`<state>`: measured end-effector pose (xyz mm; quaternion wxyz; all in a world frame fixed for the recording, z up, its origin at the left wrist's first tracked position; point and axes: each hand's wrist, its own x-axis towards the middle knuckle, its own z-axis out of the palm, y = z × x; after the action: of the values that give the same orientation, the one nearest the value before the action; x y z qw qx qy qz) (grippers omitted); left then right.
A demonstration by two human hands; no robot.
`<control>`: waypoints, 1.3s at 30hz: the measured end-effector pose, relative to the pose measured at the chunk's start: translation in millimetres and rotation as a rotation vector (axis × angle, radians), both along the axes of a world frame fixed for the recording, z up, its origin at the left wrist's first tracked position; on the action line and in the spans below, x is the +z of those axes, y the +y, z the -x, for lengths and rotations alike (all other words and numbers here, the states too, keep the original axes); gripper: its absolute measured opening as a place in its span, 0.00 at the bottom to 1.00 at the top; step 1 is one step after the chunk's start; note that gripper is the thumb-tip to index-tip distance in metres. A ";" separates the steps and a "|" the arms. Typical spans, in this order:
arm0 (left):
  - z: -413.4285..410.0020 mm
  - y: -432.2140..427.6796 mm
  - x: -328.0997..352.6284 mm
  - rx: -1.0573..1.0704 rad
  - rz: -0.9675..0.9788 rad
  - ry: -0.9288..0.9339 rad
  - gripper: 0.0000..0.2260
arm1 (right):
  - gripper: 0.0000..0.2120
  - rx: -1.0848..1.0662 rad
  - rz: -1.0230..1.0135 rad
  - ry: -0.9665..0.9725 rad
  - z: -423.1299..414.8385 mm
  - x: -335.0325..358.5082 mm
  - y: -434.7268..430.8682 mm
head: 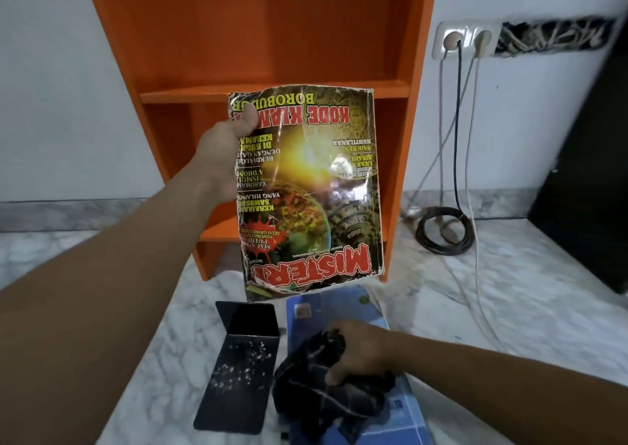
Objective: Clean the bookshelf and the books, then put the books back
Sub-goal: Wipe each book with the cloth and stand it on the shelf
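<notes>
The worn magazine hangs upside down in the left hand, thumb pressed on the cover and fingers tucked behind its edge. It is probably lifted clear so it can be wiped, or slid onto the orange bookshelf just beyond that hand, whose visible shelves hold no books. Below it the right hand clutches a bunched dark cloth on a blue book lying flat on the marble floor — likely the next to be cleaned. Just left of the right hand lies a black bookend, speckled with pale flecks. The magazine hides the shelf's lower middle and the blue book's far edge. The left fingers behind the cover are out of sight, and the cloth covers most of the blue book's print.
</notes>
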<state>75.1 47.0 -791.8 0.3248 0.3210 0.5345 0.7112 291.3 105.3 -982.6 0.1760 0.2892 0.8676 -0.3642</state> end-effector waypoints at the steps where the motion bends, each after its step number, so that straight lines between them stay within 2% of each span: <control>1: -2.1 0.5 0.0 0.013 0.009 0.002 0.22 | 0.33 -0.011 -0.083 -0.008 0.7 -8.5 -0.2; 5: -5.1 2.2 0.6 0.028 0.029 0.029 0.14 | 0.40 -0.105 -0.172 0.088 3.9 -12.3 -1.5; 9: -1.8 -1.2 -3.9 0.065 0.047 -0.007 0.15 | 0.41 -0.364 0.159 0.279 8.7 10.7 9.5; 10: -1.7 -1.7 -4.9 0.076 0.046 -0.020 0.15 | 0.33 -0.441 0.272 0.379 8.5 16.9 14.9; 11: -2.7 -1.9 -5.2 0.092 0.039 -0.033 0.15 | 0.16 -0.512 0.399 0.485 9.6 25.8 17.8; 12: -2.2 -2.6 -5.4 0.103 0.034 -0.048 0.15 | 0.05 -0.567 0.560 0.572 10.4 33.8 20.3; 13: -1.8 -2.6 -5.3 0.106 0.020 -0.078 0.17 | 0.08 -0.636 0.711 0.643 11.1 42.4 22.1; 14: -0.2 -3.3 -5.3 0.109 0.004 -0.112 0.18 | 0.03 -0.691 0.833 0.695 12.3 46.9 25.2; 15: 1.8 -3.8 -5.6 0.117 -0.015 -0.149 0.20 | 0.06 -0.754 0.883 0.737 13.6 52.8 26.8; 17: 6.1 -6.5 -7.1 0.134 -0.050 -0.202 0.22 | 0.13 -0.862 0.902 0.823 18.8 60.4 26.7; 21: 13.6 -18.9 -11.0 0.177 -0.095 -0.262 0.21 | 0.08 -0.972 0.936 1.016 32.2 82.9 27.0; 24: 34.5 -36.3 -18.0 0.287 -0.071 -0.264 0.17 | 0.09 -0.942 0.693 1.127 37.2 107.1 35.3; 26: 44.8 -50.5 -21.6 0.471 0.060 -0.238 0.18 | 0.08 -0.872 0.473 1.181 34.0 128.8 37.2; 29: 55.0 -64.9 -26.0 0.734 0.314 -0.065 0.16 | 0.08 -0.703 0.102 1.224 29.3 161.7 39.2; 31: 56.0 -71.5 -23.3 0.774 0.333 0.127 0.20 | 0.10 -0.537 -0.166 1.187 31.1 181.7 36.2; 32: 53.6 -74.7 -19.7 0.735 0.333 0.256 0.23 | 0.11 -0.455 -0.268 1.149 35.5 189.6 34.5; 34: 47.0 -78.5 -10.0 0.548 0.333 0.465 0.22 | 0.11 -0.342 -0.418 1.061 46.8 202.3 29.5; 37: 29.4 -77.0 -3.1 0.162 0.433 0.570 0.19 | 0.10 -0.256 -0.540 1.020 63.1 218.1 21.5; 39: 20.3 -72.2 -6.3 0.067 0.435 0.637 0.14 | 0.09 -0.199 -0.548 1.037 72.8 230.0 15.5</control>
<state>54.7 -25.2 -798.1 0.1797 0.4318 0.7570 0.4563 218.5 120.8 -752.6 -0.3867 0.1883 0.8715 -0.2355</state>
